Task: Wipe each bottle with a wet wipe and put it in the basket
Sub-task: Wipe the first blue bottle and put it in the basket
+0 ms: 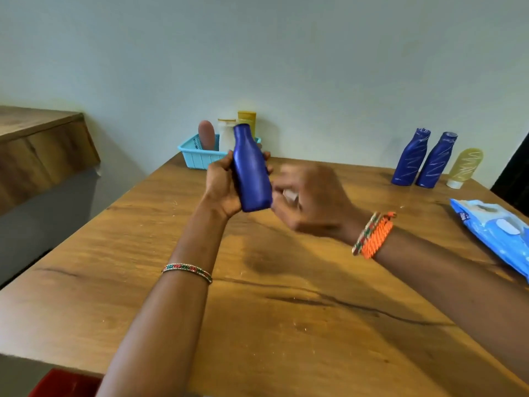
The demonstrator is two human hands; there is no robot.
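Note:
My left hand (221, 183) grips a blue bottle (251, 170) above the middle of the wooden table (257, 296), neck pointing up and away. Just right of the bottle, my right hand (310, 200) is blurred, its fingers curled round a small white wet wipe (290, 195). At the table's far edge stands a light blue basket (197, 157) holding a pink bottle (207, 135), a white bottle (226, 133) and a yellow bottle (246, 117). Two blue bottles (410, 157) (436, 160) and a pale yellow bottle (465, 167) stand at the far right.
A blue pack of wet wipes (498, 227) lies at the table's right edge. A wooden counter (40, 144) juts out on the left, apart from the table. Something red (65, 383) shows below the table's near left corner. A plain wall lies behind.

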